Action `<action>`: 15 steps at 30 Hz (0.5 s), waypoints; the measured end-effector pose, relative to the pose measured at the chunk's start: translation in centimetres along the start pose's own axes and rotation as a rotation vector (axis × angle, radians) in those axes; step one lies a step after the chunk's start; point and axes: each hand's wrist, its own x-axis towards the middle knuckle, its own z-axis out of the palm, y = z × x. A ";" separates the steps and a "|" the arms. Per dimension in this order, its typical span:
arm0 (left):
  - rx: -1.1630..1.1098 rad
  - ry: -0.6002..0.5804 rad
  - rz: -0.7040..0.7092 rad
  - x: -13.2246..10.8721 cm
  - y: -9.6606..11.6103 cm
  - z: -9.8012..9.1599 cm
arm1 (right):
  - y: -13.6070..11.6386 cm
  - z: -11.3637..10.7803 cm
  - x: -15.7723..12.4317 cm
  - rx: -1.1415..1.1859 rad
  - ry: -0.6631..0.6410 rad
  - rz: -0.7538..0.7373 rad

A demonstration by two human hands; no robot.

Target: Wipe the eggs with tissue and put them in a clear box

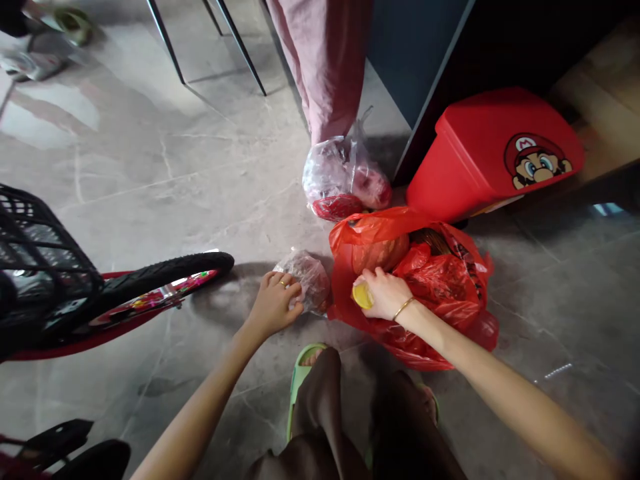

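Observation:
On the floor in front of me lies a clear plastic bag (313, 283) with pale contents that I cannot make out. The curled fingers of my left hand (280, 300), with a ring on one, grip its left side. My right hand (385, 293), with a gold bangle at the wrist, is closed around a small yellow object (363, 295) with a rounded edge; its kind is not clear. This hand is over the left part of an open red plastic bag (345, 313). Inside that bag are a large orange-red bundle (380, 253) and a smaller red bag (430, 270).
Clear bags holding red items (333, 173) lie beyond, by a person's pink trouser leg (330, 67). A red bin (450, 173) with a cartoon face stands at right. At left are a bicycle wheel (170, 270) and black basket (40, 247). Thin chair legs (240, 47) stand behind.

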 end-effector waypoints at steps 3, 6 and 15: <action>-0.110 0.081 0.004 -0.7 2.0 0.5 | 0.7 -0.6 -1.9 0.017 0.060 -0.009; -0.442 0.113 0.130 -0.3 4.8 0.7 | 1.7 -2.5 -4.3 0.145 0.189 0.005; -1.070 0.135 0.287 5.6 11.9 -1.2 | 8.6 -8.8 -10.6 1.076 0.431 -0.033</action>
